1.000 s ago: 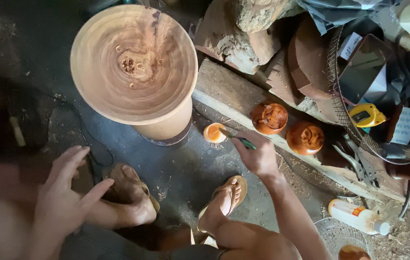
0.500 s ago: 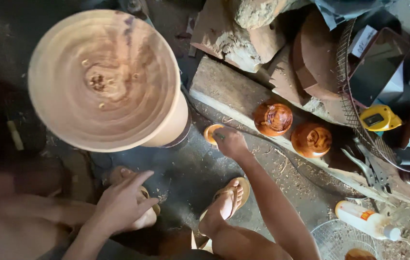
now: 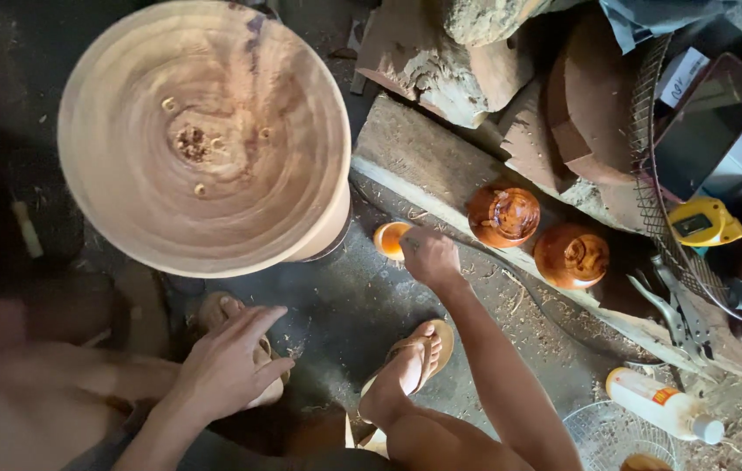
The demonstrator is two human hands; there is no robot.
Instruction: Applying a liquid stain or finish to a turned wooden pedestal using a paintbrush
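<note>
right hand (image 3: 430,257) reached forward, arm extended, fingers curled down onto small orange cup (image 3: 389,239) on dark floor; grip on cup itself hidden, cannot tell. cup at hand's left edge, touching fingertips, just beside wooden plank (image 3: 414,157), near two glazed brown jars (image 3: 502,215). left hand (image 3: 231,362) open, fingers spread, hovering low over sandalled foot (image 3: 244,323). round wooden stool top (image 3: 205,135) above. since half second ago: right hand in same spot at cup, left hand barely shifted.

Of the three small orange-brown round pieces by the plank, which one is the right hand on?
The small pale orange one on the dark floor, leftmost; the right hand touches it. The two larger glossy brown ones sit apart on the plank.
</note>
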